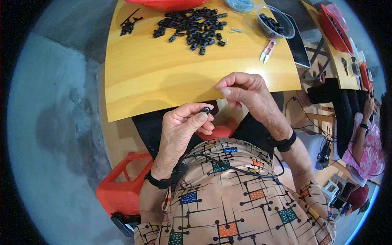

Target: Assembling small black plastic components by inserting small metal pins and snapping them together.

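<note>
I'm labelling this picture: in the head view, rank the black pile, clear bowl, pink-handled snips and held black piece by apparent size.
1. Black pile
2. Clear bowl
3. Pink-handled snips
4. Black piece in the left hand, partly covered

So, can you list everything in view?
table: one, yellow, before the person
small parts: many, black, heaped on the table
dark bits: several, black, left of heap
basin: one, red, table's far edge
bowl: one, clear, table's far right
snips: one pair, pink-handled, near the bowl
bundle: one, pale blue, left of bowl
stool: one, red, lower left
wall: one, grey-blue, left
second table: one, yellow, upper right
other person: one, pink top, right
left hand: one, bare, pinching one small part
right hand: one, bare, table's near edge
</note>
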A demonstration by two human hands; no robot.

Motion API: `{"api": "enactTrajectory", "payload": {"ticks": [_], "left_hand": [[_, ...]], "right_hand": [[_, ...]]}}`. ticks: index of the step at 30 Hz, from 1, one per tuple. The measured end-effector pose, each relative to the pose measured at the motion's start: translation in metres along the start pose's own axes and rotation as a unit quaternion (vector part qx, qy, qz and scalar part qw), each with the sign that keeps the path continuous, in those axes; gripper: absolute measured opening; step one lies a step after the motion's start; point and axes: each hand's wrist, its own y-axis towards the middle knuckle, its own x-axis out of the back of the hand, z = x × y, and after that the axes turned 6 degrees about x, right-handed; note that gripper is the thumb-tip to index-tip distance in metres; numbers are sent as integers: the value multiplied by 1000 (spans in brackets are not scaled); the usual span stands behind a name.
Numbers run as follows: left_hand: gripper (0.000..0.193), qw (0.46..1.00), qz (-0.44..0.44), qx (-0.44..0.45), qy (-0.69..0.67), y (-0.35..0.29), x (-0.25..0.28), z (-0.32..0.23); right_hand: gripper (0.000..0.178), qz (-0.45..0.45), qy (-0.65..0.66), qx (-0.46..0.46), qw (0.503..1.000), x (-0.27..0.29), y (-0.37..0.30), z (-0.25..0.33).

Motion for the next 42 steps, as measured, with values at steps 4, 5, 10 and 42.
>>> {"api": "enactTrajectory", "payload": {"ticks": [4,5,10,42], "left_hand": [[22,999,30,22,24,3,-10,3],[22,999,31,27,26,3,-12,2],[22,994,44,40,94,1,-21,1],[13,927,195,101,303,-51,-29,12]], "right_hand": [[13,17,89,-43,995,1,-20,10],[13,35,97,-50,993,2,-23,10],[16,76,81,-41,993,13,-32,2],[16,198,-28,82,976,-10,-106,-9]]}}
